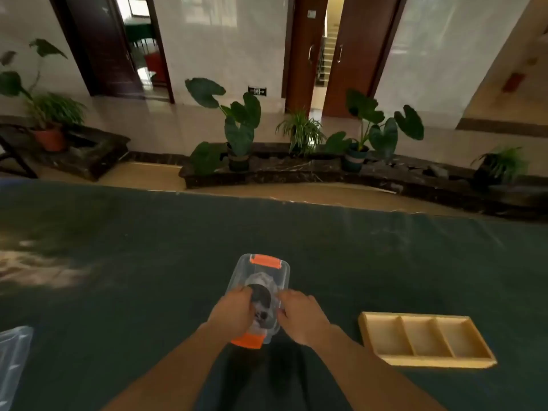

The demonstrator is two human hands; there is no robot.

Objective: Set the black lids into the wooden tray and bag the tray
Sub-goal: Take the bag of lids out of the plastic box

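A clear plastic box (pixel 268 269) with orange latches at its far and near ends lies on the dark green table, in the lower middle of the view. Dark round lids (pixel 261 295) show through its clear top. My left hand (pixel 232 311) grips the box's left side. Against the right side, my right hand (pixel 302 315) holds it too. The wooden tray (pixel 427 361), with three compartments that hold nothing, lies to the right of the box. A clear plastic bag (pixel 13 354) lies at the left edge of the table.
The dark green table (pixel 148 262) fills the lower half of the view. Beyond its far edge (pixel 296 201) are a tiled floor, a dark stone planter ledge with potted plants (pixel 240 126) and brown doors.
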